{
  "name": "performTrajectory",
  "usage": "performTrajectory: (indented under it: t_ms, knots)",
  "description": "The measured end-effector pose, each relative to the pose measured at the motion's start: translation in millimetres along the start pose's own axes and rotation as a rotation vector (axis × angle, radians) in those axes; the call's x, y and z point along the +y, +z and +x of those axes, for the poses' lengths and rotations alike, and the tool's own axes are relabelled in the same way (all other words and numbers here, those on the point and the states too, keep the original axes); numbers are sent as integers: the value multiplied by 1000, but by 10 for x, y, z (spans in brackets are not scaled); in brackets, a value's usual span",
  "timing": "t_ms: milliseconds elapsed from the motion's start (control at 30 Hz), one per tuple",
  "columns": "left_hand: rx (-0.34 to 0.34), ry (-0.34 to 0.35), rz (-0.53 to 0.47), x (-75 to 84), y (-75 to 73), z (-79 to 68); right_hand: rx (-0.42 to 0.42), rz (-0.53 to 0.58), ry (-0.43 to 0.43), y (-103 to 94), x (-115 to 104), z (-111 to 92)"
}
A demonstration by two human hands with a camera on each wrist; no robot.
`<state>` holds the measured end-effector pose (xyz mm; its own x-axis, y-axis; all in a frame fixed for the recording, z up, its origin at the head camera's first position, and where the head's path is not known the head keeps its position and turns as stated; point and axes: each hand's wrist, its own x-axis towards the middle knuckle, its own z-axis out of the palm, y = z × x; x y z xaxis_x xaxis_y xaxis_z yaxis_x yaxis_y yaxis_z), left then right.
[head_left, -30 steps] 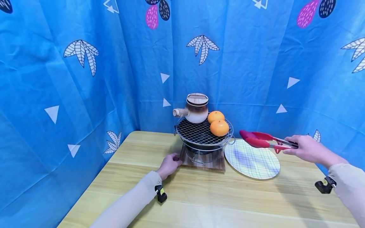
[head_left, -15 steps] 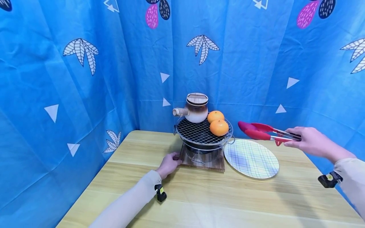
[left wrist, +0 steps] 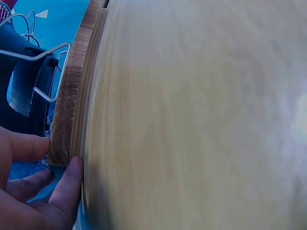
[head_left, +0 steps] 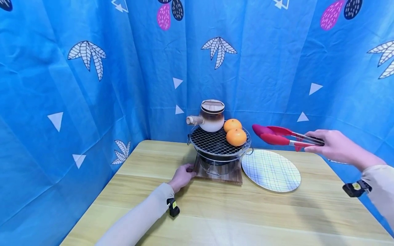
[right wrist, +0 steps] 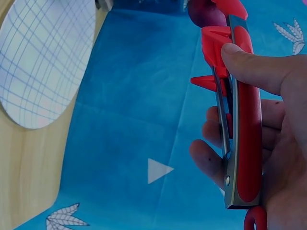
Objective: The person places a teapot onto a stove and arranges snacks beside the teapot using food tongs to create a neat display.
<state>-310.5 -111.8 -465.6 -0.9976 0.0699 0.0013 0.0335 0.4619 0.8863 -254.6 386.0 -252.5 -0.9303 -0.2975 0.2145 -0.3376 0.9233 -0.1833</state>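
My right hand (head_left: pixel 338 147) grips red-tipped metal tongs (head_left: pixel 300 139) in the air above and right of the plate. Between the tongs' tips is a smooth purple-red piece of produce (head_left: pixel 259 129), rounded in the right wrist view; I cannot tell its kind. With fingertips at the front left corner, my left hand (head_left: pixel 181 178) holds the dark wooden board (left wrist: pixel 64 129) under the grill. On the wire grill rack (head_left: pixel 212 141) stand two orange mandarins (head_left: pixel 236 137) at the right and a lidded clay pot (head_left: pixel 212 118) with a side handle at the back.
A round checked plate (head_left: pixel 271 171) lies right of the grill, close beside the board. The light wooden table (head_left: pixel 215 215) ends at a blue patterned curtain (head_left: pixel 261 68) at the back and sides. The grill's wire handle (head_left: pixel 249 151) sticks out toward the plate.
My right hand has risen and moved slightly, bringing the tongs and the purple-red produce up and left toward the grill. My left hand stays at the board's corner.
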Motion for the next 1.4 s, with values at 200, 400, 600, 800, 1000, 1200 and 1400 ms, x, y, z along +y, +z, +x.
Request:
performTrajectory:
  t_ms: [200, 400, 600, 800, 1000, 1200, 1400]
  knots:
    - [-2, 1, 0, 28, -12, -6, 4, 18, 3, -59, -84, 18]
    - [-9, 6, 0, 12, -16, 0, 19, 31, -1, -105, -164, 44]
    - [-9, 5, 2, 12, -19, -6, 14, 48, -14, -140, -260, 66]
    - [-5, 7, 6, 10, -17, -13, 9, 62, -36, -168, -369, 116]
    - [-9, 14, 5, -2, -13, 8, 20, 71, -70, -196, -502, 182]
    - [-2, 17, 7, -11, -11, 18, 16, 73, -111, -181, -633, 288]
    - [-4, 10, 3, -4, -17, 0, 6, 75, -152, -163, -758, 362]
